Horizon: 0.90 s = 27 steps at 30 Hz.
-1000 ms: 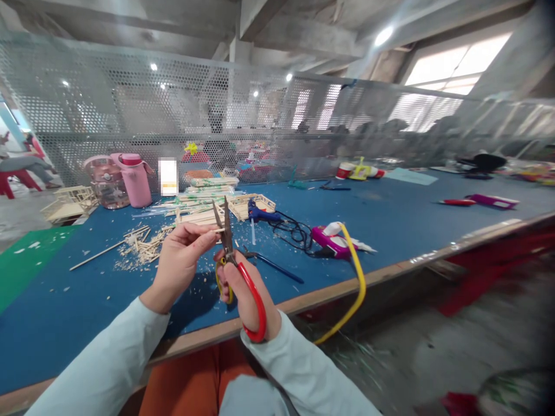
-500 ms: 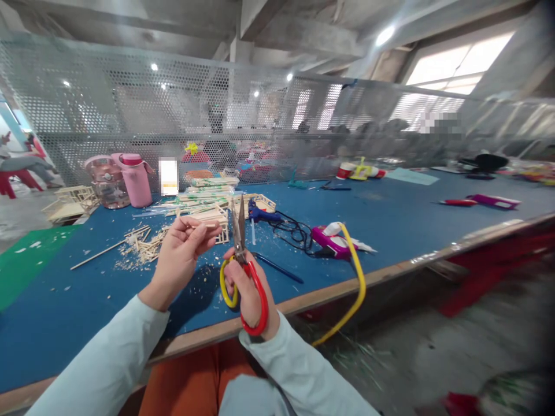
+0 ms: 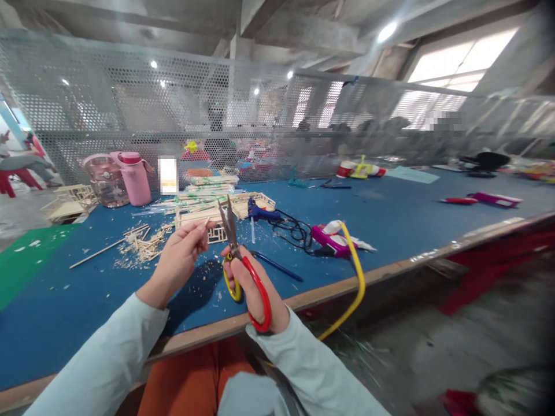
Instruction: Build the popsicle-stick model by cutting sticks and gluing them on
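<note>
Since half a second ago, the scissors (image 3: 235, 249) have tipped leftward with my right grip (image 3: 248, 288), and my left grip (image 3: 181, 249) has drawn slightly to the left. From the head view, my right grip is closed around the scissors, with the red handle outermost and the yellow one on the inner side. Their blades stand parted and point up and away from me. My left grip pinches a short wooden stick (image 3: 207, 221) between thumb and fingers, just beside the blades and apart from them. Most of it is hidden by my fingers. Both grips are above the blue surface (image 3: 87, 312), near its front edge.

Beyond my left grip lies a pale wooden frame (image 3: 217, 234), partly covered by my fingers. To the left of that grip is a loose heap of cut sticks (image 3: 150, 245) among scattered chips. A blue glue gun (image 3: 260, 212) lies past the scissors, and a dark blue tool (image 3: 280, 267) rests just to the right of my right grip. Farther left, a pink bottle (image 3: 136, 185) stands upright near the perforated screen (image 3: 130, 110).
</note>
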Motion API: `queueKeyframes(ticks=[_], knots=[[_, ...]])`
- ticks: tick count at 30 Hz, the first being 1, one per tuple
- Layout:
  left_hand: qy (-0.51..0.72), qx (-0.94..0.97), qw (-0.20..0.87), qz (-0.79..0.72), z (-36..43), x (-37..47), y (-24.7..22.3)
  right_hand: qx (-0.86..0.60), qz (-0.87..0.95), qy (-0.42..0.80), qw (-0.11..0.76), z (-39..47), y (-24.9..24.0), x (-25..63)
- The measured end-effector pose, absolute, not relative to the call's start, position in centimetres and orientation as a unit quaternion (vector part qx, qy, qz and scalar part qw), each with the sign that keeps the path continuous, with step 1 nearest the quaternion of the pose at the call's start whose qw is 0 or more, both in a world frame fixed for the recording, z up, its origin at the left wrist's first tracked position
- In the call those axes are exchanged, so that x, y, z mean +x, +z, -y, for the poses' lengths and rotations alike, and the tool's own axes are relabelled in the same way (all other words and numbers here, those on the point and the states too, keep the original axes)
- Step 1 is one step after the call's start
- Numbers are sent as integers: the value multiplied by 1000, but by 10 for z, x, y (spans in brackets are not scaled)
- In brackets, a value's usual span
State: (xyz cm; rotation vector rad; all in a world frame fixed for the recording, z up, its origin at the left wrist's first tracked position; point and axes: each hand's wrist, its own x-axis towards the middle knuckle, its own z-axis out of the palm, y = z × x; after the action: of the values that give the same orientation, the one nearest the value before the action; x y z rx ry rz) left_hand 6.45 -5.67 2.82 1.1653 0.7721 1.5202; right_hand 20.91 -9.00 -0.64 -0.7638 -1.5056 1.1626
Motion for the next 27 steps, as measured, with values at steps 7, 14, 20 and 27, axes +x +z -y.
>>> queueKeyframes(ticks=[7, 14, 20, 27], knots=[[601, 608, 362, -372, 56, 54, 24, -304, 703, 446, 463, 94, 4, 212], [580, 671, 285, -364, 63, 52, 31, -294, 713, 467, 433, 94, 9, 215], [565, 692, 258, -367, 65, 52, 34, -291, 726, 441, 440, 94, 5, 215], [555, 698, 281, -353, 65, 51, 33, -289, 720, 450, 441, 95, 1, 216]])
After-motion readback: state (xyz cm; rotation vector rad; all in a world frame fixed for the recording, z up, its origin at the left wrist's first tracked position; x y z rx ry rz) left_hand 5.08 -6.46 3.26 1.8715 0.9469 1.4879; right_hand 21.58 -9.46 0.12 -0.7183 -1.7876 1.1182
